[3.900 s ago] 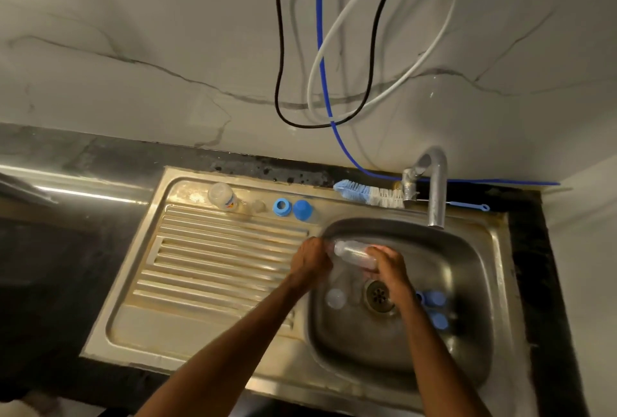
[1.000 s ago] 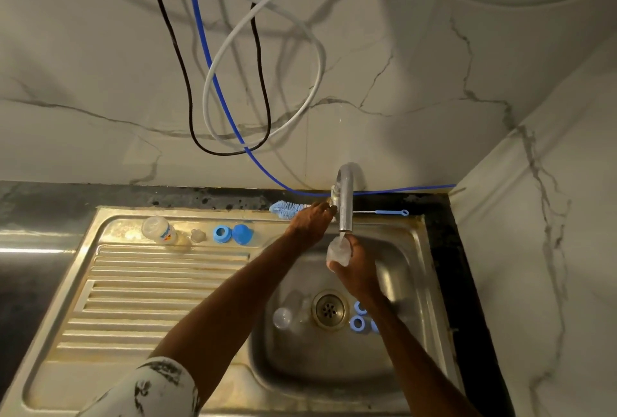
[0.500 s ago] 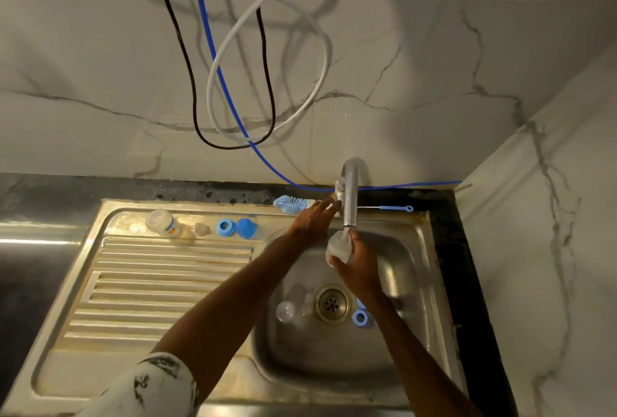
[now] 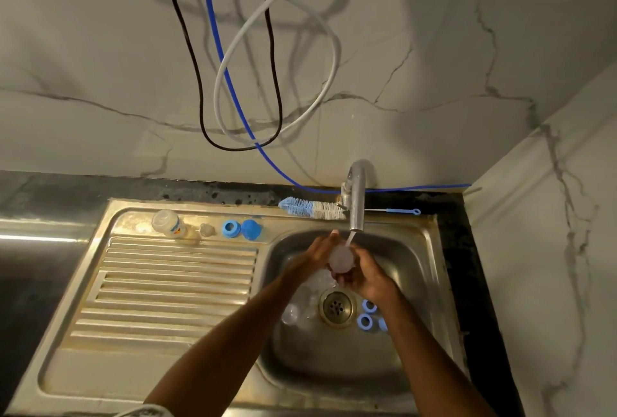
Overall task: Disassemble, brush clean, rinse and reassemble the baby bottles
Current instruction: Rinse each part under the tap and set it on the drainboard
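Reaching in over the sink point(image 4: 414, 269), I am holding the clear bottle point(image 4: 341, 259) between both hands above the drain, my right hand point(image 4: 365, 278) gripping it from below and my left hand point(image 4: 315, 254) curling round its left side. Both forearms are angling inward and meeting under the tap point(image 4: 356, 202). The bottle is looking pale and translucent, its round end facing me while the water stream point(image 4: 349, 238) is running onto its far edge.

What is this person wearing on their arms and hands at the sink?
Both the left hand and the right hand are bare: no gloves, rings or watch show. The forearms are uncovered too. Only a pale sleeve edge shows high on the left arm.
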`<action>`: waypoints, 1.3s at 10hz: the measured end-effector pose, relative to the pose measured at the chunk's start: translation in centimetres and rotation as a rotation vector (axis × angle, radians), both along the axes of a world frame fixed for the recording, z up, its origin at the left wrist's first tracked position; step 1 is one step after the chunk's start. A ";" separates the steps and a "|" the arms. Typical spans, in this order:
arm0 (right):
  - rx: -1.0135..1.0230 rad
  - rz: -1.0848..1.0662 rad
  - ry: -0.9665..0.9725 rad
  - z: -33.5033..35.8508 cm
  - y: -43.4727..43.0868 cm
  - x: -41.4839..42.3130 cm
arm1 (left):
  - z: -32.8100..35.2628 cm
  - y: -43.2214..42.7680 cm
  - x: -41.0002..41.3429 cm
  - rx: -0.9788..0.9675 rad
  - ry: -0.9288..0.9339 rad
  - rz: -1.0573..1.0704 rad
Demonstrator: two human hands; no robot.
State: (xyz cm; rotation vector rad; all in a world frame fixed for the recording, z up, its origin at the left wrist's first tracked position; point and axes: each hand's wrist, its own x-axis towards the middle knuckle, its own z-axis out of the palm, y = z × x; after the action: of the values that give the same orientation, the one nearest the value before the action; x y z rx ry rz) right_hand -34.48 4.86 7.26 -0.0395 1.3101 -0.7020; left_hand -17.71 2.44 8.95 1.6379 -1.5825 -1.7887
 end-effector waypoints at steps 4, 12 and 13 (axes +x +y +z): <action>-0.302 0.247 0.327 -0.4 1.1 -1.3 | 0.4 0.2 -0.6 0.069 0.079 0.071; -0.760 0.264 0.962 2.5 2.7 1.6 | -2.1 0.5 0.1 0.100 0.130 0.206; -0.744 0.281 0.940 2.6 2.9 1.7 | -0.2 0.9 0.1 0.071 0.162 0.195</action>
State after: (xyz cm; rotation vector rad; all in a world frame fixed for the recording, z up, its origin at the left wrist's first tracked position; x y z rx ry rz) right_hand -32.76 7.78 9.89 -1.2570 1.7867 -0.9322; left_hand -17.65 3.31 8.70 1.5727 -1.2593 -1.8408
